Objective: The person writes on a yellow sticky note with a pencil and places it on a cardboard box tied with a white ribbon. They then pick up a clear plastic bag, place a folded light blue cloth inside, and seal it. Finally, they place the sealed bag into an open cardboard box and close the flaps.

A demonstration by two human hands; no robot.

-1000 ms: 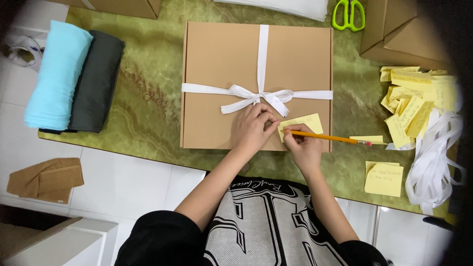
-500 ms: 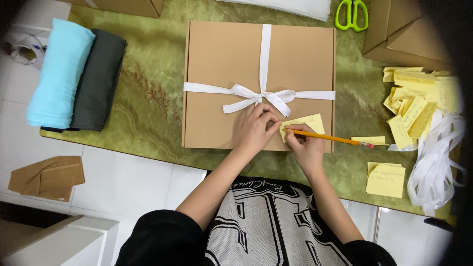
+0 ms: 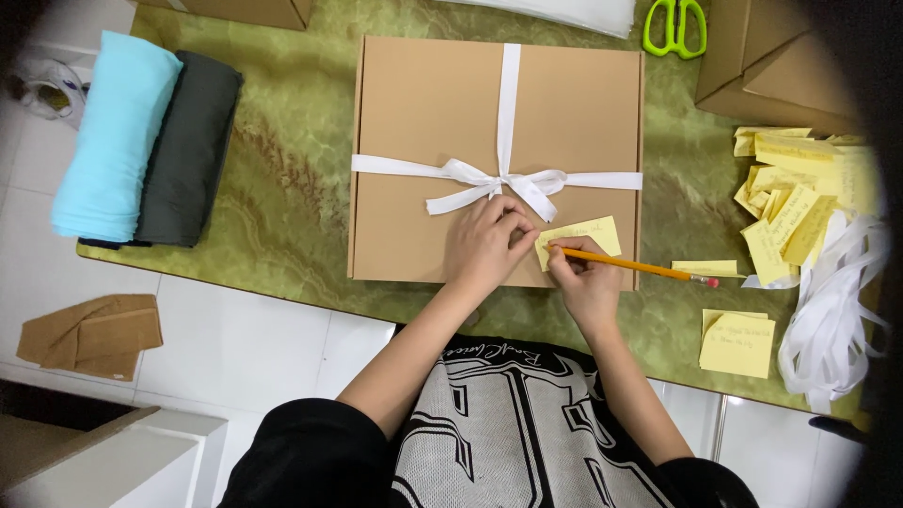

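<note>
A flat brown cardboard box tied with a white ribbon bow lies on a green marbled table. A yellow sticky note rests on the box's near right corner. My right hand grips an orange pencil with its tip on the note. My left hand lies on the box lid, fingers curled, touching the note's left edge.
Rolled light blue cloth and dark grey cloth lie at the left. Green scissors sit at the top. Loose yellow notes, a note pad, white ribbon and more boxes crowd the right.
The pencil tip has shifted slightly left along the note; my left hand stays on the box beside it. The view has drifted a little.
</note>
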